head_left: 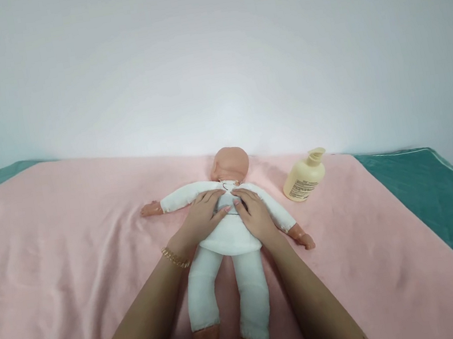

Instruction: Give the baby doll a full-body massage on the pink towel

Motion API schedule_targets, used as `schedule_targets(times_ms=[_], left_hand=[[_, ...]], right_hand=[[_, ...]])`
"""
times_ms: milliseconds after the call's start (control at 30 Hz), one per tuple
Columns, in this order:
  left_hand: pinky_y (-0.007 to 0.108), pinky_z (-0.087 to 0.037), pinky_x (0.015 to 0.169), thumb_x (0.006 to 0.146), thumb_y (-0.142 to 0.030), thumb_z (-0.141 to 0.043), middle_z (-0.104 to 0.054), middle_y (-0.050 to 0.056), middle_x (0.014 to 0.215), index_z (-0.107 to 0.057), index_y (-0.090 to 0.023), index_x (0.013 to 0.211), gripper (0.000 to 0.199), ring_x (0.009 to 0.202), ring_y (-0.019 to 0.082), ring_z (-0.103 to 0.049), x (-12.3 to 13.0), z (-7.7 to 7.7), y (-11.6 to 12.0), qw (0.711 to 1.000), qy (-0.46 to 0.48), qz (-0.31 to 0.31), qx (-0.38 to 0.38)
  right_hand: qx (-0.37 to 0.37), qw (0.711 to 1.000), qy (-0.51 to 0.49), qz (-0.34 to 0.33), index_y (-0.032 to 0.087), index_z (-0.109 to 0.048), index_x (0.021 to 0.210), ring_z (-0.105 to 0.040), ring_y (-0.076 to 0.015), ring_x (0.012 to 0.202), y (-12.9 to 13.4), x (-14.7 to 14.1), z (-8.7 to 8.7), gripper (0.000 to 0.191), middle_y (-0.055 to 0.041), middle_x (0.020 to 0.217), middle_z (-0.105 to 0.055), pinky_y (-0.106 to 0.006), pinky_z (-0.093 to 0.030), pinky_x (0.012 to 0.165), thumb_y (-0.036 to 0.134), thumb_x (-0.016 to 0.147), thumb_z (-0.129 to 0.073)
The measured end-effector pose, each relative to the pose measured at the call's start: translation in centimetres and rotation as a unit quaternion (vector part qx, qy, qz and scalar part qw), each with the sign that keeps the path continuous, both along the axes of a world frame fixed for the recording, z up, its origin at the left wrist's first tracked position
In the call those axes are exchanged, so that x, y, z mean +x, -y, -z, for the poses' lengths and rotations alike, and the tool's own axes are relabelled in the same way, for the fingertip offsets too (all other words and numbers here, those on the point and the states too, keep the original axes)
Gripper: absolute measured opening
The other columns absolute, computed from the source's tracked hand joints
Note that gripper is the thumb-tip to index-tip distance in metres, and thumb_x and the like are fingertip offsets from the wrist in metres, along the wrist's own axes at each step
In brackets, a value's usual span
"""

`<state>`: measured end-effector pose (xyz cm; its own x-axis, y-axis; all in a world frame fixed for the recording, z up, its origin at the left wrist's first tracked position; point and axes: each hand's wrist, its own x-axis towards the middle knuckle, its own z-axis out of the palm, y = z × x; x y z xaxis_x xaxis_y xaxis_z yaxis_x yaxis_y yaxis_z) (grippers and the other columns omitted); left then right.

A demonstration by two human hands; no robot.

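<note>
A baby doll (231, 235) in a white top and white trousers lies stretched out on a pink blanket (104, 242). Its bare head points away from me and its arms are spread to both sides. Flat on the left side of its chest rests my left hand (203, 214), fingers extended and a gold bracelet at the wrist. My right hand (253, 211) lies on the right side of the chest, also with fingers stretched out. The fingertips of both hands come close together near the middle of the chest, over a greyish patch on the top. Neither hand grips anything.
A pale yellow pump bottle (304, 178) with a printed label stands on the blanket, right of the doll's head. Green cloth (443, 191) shows beyond the blanket at the right and at the far left. A white wall (207, 51) rises behind the bed.
</note>
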<state>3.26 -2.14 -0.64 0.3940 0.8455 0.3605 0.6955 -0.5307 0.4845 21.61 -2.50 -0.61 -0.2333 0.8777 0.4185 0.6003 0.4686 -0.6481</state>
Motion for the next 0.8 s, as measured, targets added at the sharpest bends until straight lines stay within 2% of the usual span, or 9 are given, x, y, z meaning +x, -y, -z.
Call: schedule_targets(times_ms=[267,600,700,800], left_hand=[[0.044,-0.033,0.108,0.095,-0.047,-0.04,-0.046,0.012,0.144,-0.047,-0.017,0.135,0.05,0.132,0.026,-0.041,0.1,0.0,0.0,1.0,-0.005,-0.002,0.012],[0.045,-0.035,0.107,0.094,-0.045,-0.043,-0.05,0.011,0.141,-0.048,-0.019,0.134,0.049,0.131,0.026,-0.042,0.2,0.1,-0.1,1.0,0.007,-0.003,0.002],[0.046,-0.034,0.108,0.094,-0.042,-0.045,-0.051,0.01,0.14,-0.048,-0.02,0.134,0.047,0.131,0.026,-0.042,0.1,-0.9,0.3,1.0,0.026,0.003,0.015],[0.045,-0.035,0.108,0.093,-0.041,-0.047,-0.054,0.007,0.138,-0.05,-0.022,0.134,0.045,0.129,0.026,-0.044,-0.6,-3.3,1.6,0.998,0.054,0.012,0.027]], right_hand=[[0.026,1.0,0.016,0.002,0.016,-0.056,0.128,-0.043,-0.0217,0.13,0.0,0.0,0.5,0.04,-0.0105,0.136,-0.054,-0.043,-0.031,0.112,0.032,0.097,-0.035],[0.009,1.0,0.023,-0.003,0.017,-0.054,0.131,-0.042,-0.0235,0.131,-0.1,0.0,0.6,0.043,-0.0094,0.137,-0.053,-0.046,-0.03,0.113,0.036,0.099,-0.033],[0.007,1.0,0.009,-0.007,0.017,-0.054,0.131,-0.041,-0.0234,0.132,0.3,0.2,0.0,0.042,-0.0099,0.138,-0.052,-0.045,-0.03,0.113,0.037,0.099,-0.035],[0.0,1.0,0.003,-0.007,0.017,-0.056,0.128,-0.044,-0.0244,0.129,1.2,1.0,-2.0,0.04,-0.0101,0.136,-0.053,-0.044,-0.032,0.111,0.037,0.097,-0.04]])
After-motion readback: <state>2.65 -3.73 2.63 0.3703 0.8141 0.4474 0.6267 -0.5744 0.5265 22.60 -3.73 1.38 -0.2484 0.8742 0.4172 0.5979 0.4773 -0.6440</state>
